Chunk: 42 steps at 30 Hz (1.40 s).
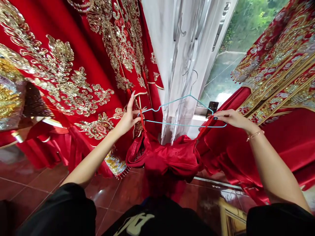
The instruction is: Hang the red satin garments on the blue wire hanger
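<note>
A thin light-blue wire hanger [183,125] is held level in front of me, its hook pointing up. My left hand [129,118] pinches the hanger's left end together with a red strap. My right hand [230,118] grips the hanger's right end and the other red strap. A plain red satin garment [169,157] hangs from those straps and sags below the hanger between my arms. A thin bracelet circles my right wrist.
Red garments with heavy gold embroidery [73,75] hang on the left and on the right [283,65]. A white curtain [182,49] and a window lie straight ahead, with a dark phone [212,107] on the sill. Below is a glossy red-brown tile floor [115,193].
</note>
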Tool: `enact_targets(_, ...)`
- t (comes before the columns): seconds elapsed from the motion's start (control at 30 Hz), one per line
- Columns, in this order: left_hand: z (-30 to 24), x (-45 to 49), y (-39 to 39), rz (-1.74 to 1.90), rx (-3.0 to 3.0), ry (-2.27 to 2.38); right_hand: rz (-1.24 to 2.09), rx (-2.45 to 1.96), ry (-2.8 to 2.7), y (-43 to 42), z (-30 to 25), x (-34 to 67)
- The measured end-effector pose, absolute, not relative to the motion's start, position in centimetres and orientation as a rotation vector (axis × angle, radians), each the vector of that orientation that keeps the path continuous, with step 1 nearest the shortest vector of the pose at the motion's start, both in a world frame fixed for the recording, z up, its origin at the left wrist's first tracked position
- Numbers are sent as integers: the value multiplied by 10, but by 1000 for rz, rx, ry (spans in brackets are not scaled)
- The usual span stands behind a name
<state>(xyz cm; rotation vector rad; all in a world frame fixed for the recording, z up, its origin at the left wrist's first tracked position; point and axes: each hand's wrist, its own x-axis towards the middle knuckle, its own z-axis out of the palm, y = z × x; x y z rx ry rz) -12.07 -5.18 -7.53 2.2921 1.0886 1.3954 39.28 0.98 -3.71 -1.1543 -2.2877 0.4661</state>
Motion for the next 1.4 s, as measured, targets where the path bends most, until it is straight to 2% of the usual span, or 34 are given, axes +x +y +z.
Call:
enact_targets(0.3,-19,-76,-30,978,2467,946,468,-1103,-2194,4,-56,383)
enact_targets(0.43,-2,-77,-27,684,2585,1242,504,-1117,-2192,-2,-63,376)
enact_targets(0.53,4,-84,-55,828,2703,1523,495,-1130,-2146,-12,-75,377)
enact_targets(0.63,-15,-81,-106,1161,2710,1616,419,-1134,-1870,-26,-106,383)
enact_targets(0.67,-30,-78,-124,1162,2702,1565,413,-1136,-1745,-32,-122,385)
enact_targets(0.8,-113,-68,-165,633,2543,1167,559,-1289,-1479,-54,-204,381)
enact_targets(0.9,-160,-67,-169,435,2378,1157,686,-1567,-1528,-61,-253,365)
enact_targets(0.97,-169,-67,-167,373,2364,1125,717,-1652,-1552,-60,-270,354)
enact_targets(1.27,-139,-67,-168,337,2171,948,684,-1809,-1684,-45,-258,352)
enact_targets(1.4,-147,-79,-163,527,2179,1088,534,-1862,-1552,-47,-233,366)
